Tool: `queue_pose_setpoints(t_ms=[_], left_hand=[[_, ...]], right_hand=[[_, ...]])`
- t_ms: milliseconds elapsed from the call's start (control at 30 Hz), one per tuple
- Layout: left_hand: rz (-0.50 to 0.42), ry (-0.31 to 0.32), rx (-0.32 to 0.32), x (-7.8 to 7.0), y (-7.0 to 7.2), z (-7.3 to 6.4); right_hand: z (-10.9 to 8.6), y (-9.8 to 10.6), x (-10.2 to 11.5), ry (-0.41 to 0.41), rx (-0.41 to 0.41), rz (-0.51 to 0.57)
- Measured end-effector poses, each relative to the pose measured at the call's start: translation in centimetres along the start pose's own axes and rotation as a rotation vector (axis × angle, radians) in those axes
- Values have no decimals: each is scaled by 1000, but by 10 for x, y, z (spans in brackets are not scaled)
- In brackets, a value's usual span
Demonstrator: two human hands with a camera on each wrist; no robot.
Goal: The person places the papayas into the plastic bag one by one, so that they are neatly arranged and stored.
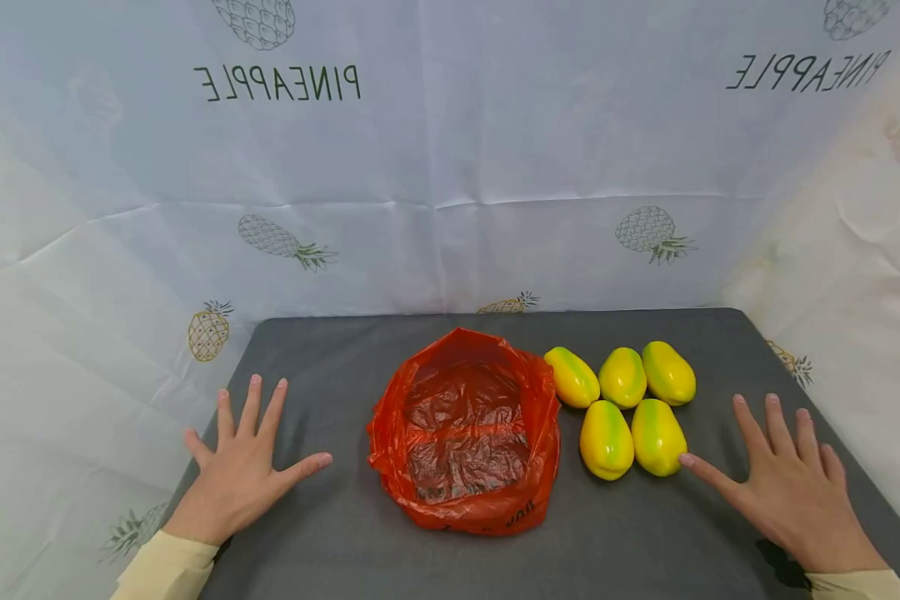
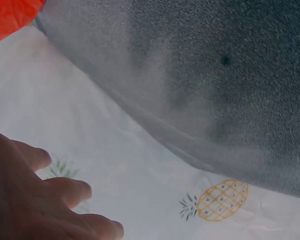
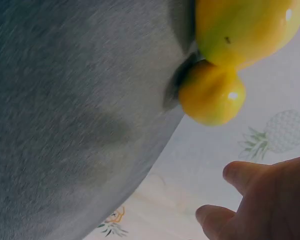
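Note:
A red plastic bag (image 1: 487, 510) stands at the middle of the grey table, its mouth spread wide and its inside bare. To its right sit several glossy yellow oval fruits with green streaks, among them a front one (image 1: 607, 440) and a back right one (image 1: 669, 373). Left of the bag, my left hand (image 1: 242, 482) is held with fingers spread and nothing in it. My right hand (image 1: 791, 493), fingers also spread, holds nothing; its thumb tip overlaps the edge of the nearest yellow fruit (image 1: 658, 437) in the head view. Two of the fruits (image 3: 212, 95) show in the right wrist view.
The grey table (image 1: 315, 550) has rounded far corners. White cloth (image 1: 435, 158) printed with pineapples hangs behind it and along both sides, close to the table's edges. Dark bands show at both wrists.

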State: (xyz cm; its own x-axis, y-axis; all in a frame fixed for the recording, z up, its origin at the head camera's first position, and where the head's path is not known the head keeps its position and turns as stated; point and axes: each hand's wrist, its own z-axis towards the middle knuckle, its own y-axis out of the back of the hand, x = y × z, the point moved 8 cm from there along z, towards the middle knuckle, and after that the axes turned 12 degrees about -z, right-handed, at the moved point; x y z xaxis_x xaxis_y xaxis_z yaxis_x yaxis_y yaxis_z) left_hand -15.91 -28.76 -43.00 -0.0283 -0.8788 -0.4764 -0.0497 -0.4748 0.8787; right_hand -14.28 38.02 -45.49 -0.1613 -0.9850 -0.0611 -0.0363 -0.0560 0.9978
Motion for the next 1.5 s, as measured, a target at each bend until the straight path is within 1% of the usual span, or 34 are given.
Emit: queue_pose_setpoints(t_ms=[167,233,367,500,567,733,833,933,1033,1200,1300,1500], left_hand=[[-12,-9,0,-7,-3,2],[-32,-7,6,-10,-4,3],[-90,1,25,-19,-7,7],[-160,6,39,-34,-16,12],[-199,6,52,-44,-22,16],[-326,13,120,-67,-38,28],[-394,21,157,-79,-46,34],[-434,29,173,-89,-52,40],[-449,42,164,-96,-55,46],[-463,72,153,-99,-60,54],[-472,91,154,-96,-64,57],[-474,117,146,-89,-66,60]], right_hand=[[-2,4,8,35,-21,19],[-2,6,13,51,-28,30],[2,9,24,79,0,50],[4,12,38,92,38,77],[4,14,46,85,45,96],[3,22,63,47,33,147],[5,23,70,33,44,157],[5,21,74,30,66,161],[5,19,76,31,75,167],[4,17,80,39,50,182],[4,16,82,42,38,191],[5,17,85,32,32,197]])
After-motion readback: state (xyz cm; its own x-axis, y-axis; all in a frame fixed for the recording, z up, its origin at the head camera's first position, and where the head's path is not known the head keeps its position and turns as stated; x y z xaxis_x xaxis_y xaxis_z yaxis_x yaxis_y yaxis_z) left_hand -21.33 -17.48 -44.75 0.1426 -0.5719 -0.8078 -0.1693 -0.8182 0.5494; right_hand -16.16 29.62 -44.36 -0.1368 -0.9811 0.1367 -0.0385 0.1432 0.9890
